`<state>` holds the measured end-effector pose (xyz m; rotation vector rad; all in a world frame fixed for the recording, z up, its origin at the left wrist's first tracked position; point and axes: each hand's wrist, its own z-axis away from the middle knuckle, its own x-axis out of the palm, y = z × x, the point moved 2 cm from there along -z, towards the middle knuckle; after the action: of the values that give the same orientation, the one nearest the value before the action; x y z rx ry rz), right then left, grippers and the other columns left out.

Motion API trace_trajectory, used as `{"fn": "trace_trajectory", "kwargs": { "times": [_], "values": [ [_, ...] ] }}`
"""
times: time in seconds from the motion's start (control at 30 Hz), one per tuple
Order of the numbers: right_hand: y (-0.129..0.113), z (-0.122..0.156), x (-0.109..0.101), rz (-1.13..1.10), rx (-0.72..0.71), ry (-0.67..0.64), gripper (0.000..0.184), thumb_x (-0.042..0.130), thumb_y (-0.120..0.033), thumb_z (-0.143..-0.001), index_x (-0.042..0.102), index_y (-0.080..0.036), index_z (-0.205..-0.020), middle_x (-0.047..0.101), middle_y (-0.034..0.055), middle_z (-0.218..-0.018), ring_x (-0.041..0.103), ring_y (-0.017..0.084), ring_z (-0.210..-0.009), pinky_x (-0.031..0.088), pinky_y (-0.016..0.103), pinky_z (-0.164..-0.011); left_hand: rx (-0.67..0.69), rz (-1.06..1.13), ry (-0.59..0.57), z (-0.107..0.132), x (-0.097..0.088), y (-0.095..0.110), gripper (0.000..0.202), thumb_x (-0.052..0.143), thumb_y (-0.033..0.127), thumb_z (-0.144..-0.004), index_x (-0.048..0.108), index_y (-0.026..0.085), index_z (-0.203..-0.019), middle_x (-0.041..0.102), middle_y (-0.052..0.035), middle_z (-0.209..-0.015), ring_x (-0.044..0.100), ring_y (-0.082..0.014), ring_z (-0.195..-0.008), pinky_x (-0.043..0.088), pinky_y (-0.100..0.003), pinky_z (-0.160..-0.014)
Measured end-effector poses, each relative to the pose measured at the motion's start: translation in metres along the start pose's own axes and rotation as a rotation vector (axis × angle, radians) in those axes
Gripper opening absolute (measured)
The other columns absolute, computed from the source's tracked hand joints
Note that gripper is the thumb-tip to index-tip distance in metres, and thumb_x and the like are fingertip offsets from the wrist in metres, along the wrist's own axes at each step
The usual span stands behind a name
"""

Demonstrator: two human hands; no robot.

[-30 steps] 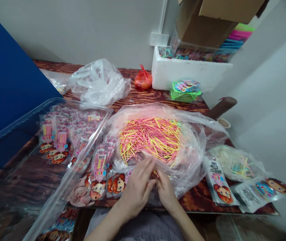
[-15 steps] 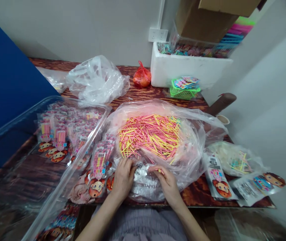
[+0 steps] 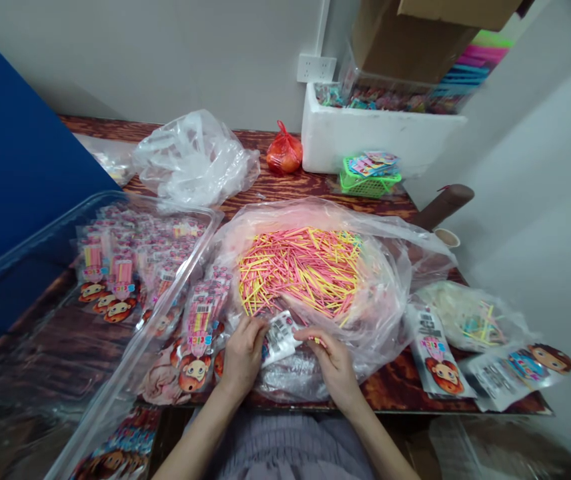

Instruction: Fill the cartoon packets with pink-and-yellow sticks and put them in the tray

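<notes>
My left hand (image 3: 243,353) is closed on the left edge of a small printed packet (image 3: 279,339), held back side up with its barcode showing. My right hand (image 3: 333,363) is closed beside the packet's right end, pinching what looks like a few pink sticks. Both hands rest at the near edge of a large clear bag (image 3: 390,293) heaped with pink and yellow sticks (image 3: 300,267). Filled cartoon-face packets (image 3: 198,333) lie just left of my left hand.
A clear plastic bin (image 3: 130,360) with several filled packets stands at the left, by a blue panel (image 3: 10,167). More packets (image 3: 438,357) lie at the right. At the back are a crumpled bag (image 3: 195,160), a red bag (image 3: 284,153), a green basket (image 3: 369,180) and a white foam box (image 3: 380,137).
My hands moved apart from a clasped position. A packet came up between them and now lies flat with its barcode side showing.
</notes>
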<state>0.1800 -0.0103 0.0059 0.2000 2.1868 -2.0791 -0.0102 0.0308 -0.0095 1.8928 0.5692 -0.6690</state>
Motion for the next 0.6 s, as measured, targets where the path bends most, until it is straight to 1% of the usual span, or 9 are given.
{"fn": "trace_trajectory", "kwargs": {
  "times": [0.13, 0.2, 0.27, 0.37, 0.43, 0.5, 0.53, 0.6],
  "values": [
    [0.001, 0.001, 0.000, 0.004, -0.044, -0.004, 0.022, 0.047, -0.026, -0.097, 0.069, -0.023, -0.098, 0.071, 0.0045, -0.099, 0.065, 0.020, -0.098, 0.048, 0.030, -0.087, 0.012, -0.024, 0.022, 0.002, 0.001, -0.003, 0.019, 0.046, 0.022, -0.097, 0.063, 0.019, -0.089, 0.062, -0.0032, -0.081, 0.061, -0.0167, -0.075, 0.047, -0.027, -0.069],
    [0.001, 0.001, 0.000, 0.011, -0.060, -0.008, 0.022, 0.047, -0.025, -0.097, 0.069, -0.023, -0.099, 0.071, 0.0045, -0.098, 0.065, 0.020, -0.097, 0.048, 0.029, -0.086, 0.005, -0.020, 0.013, 0.003, 0.002, -0.005, 0.020, 0.046, 0.020, -0.097, 0.065, 0.019, -0.093, 0.063, -0.0043, -0.084, 0.061, -0.0178, -0.080, 0.047, -0.028, -0.072],
    [-0.001, 0.002, 0.000, 0.016, -0.069, -0.016, 0.023, 0.046, -0.024, -0.097, 0.069, -0.024, -0.100, 0.071, 0.0047, -0.099, 0.065, 0.020, -0.097, 0.047, 0.030, -0.086, -0.004, 0.006, 0.020, 0.003, -0.001, -0.005, 0.022, 0.045, 0.019, -0.097, 0.067, 0.020, -0.102, 0.064, -0.0052, -0.089, 0.061, -0.0190, -0.086, 0.047, -0.030, -0.076],
    [-0.004, 0.003, 0.001, 0.020, -0.077, -0.020, 0.023, 0.046, -0.023, -0.097, 0.069, -0.024, -0.100, 0.070, 0.0049, -0.100, 0.064, 0.020, -0.099, 0.047, 0.030, -0.087, -0.057, 0.107, 0.069, 0.001, -0.008, -0.002, 0.025, 0.045, 0.019, -0.096, 0.066, 0.022, -0.111, 0.064, -0.0062, -0.100, 0.060, -0.0196, -0.095, 0.047, -0.032, -0.083],
    [-0.006, 0.003, 0.001, 0.022, -0.077, -0.017, 0.023, 0.046, -0.023, -0.097, 0.069, -0.024, -0.100, 0.070, 0.0048, -0.100, 0.064, 0.020, -0.099, 0.047, 0.031, -0.087, -0.126, 0.200, 0.111, -0.002, -0.014, 0.003, 0.021, 0.048, 0.021, -0.096, 0.066, 0.022, -0.106, 0.064, -0.0054, -0.101, 0.060, -0.0189, -0.096, 0.046, -0.031, -0.085],
    [-0.007, 0.004, 0.003, 0.024, -0.073, -0.019, 0.024, 0.046, -0.023, -0.097, 0.069, -0.024, -0.100, 0.070, 0.0047, -0.100, 0.064, 0.020, -0.098, 0.047, 0.031, -0.086, -0.196, 0.264, 0.136, -0.006, -0.019, 0.007, 0.013, 0.053, 0.024, -0.093, 0.066, 0.020, -0.095, 0.064, -0.0033, -0.093, 0.060, -0.0176, -0.089, 0.046, -0.029, -0.080],
    [-0.007, 0.004, 0.004, 0.024, -0.071, -0.020, 0.024, 0.045, -0.023, -0.097, 0.069, -0.024, -0.100, 0.070, 0.0046, -0.099, 0.064, 0.020, -0.097, 0.047, 0.031, -0.086, -0.219, 0.279, 0.135, -0.007, -0.020, 0.008, 0.011, 0.055, 0.025, -0.092, 0.065, 0.020, -0.089, 0.063, -0.0021, -0.088, 0.060, -0.0170, -0.085, 0.045, -0.027, -0.077],
    [-0.007, 0.005, 0.005, 0.022, -0.065, -0.021, 0.024, 0.046, -0.023, -0.097, 0.069, -0.024, -0.099, 0.070, 0.0043, -0.098, 0.064, 0.020, -0.097, 0.047, 0.030, -0.085, -0.242, 0.294, 0.119, -0.009, -0.021, 0.010, 0.013, 0.057, 0.027, -0.091, 0.062, 0.019, -0.081, 0.060, -0.0002, -0.081, 0.057, -0.0158, -0.079, 0.043, -0.026, -0.073]
  ]
}}
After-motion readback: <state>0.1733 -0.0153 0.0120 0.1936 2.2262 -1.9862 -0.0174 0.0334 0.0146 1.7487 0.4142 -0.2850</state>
